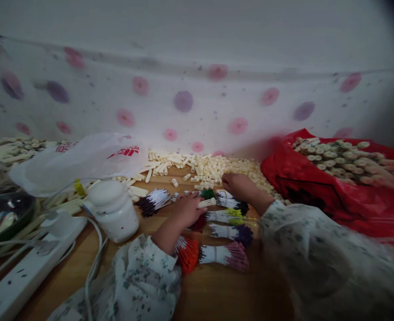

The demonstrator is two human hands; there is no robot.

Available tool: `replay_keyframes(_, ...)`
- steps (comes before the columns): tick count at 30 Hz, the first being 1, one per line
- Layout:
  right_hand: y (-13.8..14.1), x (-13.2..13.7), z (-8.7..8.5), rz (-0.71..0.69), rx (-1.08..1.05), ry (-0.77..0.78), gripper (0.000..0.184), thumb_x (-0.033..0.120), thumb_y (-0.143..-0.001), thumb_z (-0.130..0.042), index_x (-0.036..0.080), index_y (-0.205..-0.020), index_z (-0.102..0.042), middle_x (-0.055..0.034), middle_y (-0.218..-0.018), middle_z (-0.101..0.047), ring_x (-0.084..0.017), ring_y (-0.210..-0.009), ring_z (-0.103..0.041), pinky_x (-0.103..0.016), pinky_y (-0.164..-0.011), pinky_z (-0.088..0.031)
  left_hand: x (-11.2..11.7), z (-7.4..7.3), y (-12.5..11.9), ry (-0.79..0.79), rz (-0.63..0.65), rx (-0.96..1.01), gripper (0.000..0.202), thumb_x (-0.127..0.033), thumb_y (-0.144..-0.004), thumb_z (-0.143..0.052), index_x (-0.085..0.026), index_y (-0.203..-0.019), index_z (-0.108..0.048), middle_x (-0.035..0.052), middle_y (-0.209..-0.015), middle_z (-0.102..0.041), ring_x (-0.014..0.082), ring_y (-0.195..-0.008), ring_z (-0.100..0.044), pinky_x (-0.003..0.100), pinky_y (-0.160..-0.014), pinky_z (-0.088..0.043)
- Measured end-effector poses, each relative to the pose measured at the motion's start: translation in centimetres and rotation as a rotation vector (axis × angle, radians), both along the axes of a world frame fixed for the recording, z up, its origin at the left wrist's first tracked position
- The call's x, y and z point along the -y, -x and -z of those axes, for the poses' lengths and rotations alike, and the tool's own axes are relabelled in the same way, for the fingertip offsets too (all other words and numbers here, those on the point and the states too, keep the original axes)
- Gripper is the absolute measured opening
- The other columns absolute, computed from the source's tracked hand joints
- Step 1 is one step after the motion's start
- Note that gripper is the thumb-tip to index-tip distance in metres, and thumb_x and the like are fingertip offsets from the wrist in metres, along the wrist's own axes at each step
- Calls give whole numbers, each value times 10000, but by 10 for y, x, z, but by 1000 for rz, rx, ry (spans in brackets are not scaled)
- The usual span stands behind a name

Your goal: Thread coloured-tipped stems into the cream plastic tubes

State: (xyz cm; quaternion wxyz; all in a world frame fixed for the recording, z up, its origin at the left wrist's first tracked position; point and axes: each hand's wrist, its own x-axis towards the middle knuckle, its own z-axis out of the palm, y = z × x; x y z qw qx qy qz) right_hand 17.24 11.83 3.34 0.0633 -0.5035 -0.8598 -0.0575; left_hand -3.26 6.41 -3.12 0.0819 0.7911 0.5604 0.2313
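Observation:
My left hand [187, 208] rests on the wooden table [217, 294], its fingers closed round a small cream tube [207, 203]. My right hand [237, 184] reaches into the heap of cream tubes [213, 167] at the wall, fingers curled; what they grip is hidden. Between and below the hands lie several bundles of white sticks with coloured tips: green [207, 194], yellow [232, 216], purple [237, 232], pink [232, 255], orange-red [187, 254] and a dark one [153, 201] to the left.
A white jar [114, 210] stands left of my left hand, beside a white power strip [22, 272] and cables. A white plastic bag [79, 162] lies behind it. A red bag [333, 191] holding capped cream sticks fills the right. A metal bowl [2, 209] sits far left.

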Motion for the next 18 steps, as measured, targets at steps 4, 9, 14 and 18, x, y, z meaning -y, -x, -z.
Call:
replay_keyframes(4,-18,30,-5,-69,-96,-2,185,162,-845,-458,147,-812,-640,-65,-808,-654,-139,-720,-568,-223,-653,-367,8,-13,1,-109,-143,87,244,-220,-864,-485,-153,-1022,-658,137,-988,-695,269,-927,-631,407,-824,-456)
replay_keyframes(9,-11,63,9,-325,-365,-8,146,121,-823,-502,151,-767,-634,-19,-730,-597,-112,-659,-510,-220,-625,-368,28,-21,-11,-136,57,337,187,-100,-766,-545,-190,-856,-683,33,-856,-693,188,-824,-616,294,-745,-461)
replay_keyframes(14,-5,69,33,-368,-937,79,154,167,-795,-583,168,-935,-645,-26,-800,-641,-122,-725,-590,-249,-655,-468,38,-21,-25,130,37,683,151,-292,-751,-615,-166,-674,-646,-21,-592,-598,139,-571,-532,238,-559,-404)
replay_keyframes(18,-7,69,41,-351,-1276,269,245,238,-790,-630,186,-1029,-647,-35,-860,-690,-126,-776,-647,-284,-713,-528,45,-32,-29,299,15,899,193,-340,-742,-622,-154,-689,-626,-28,-549,-548,116,-509,-480,226,-506,-373)
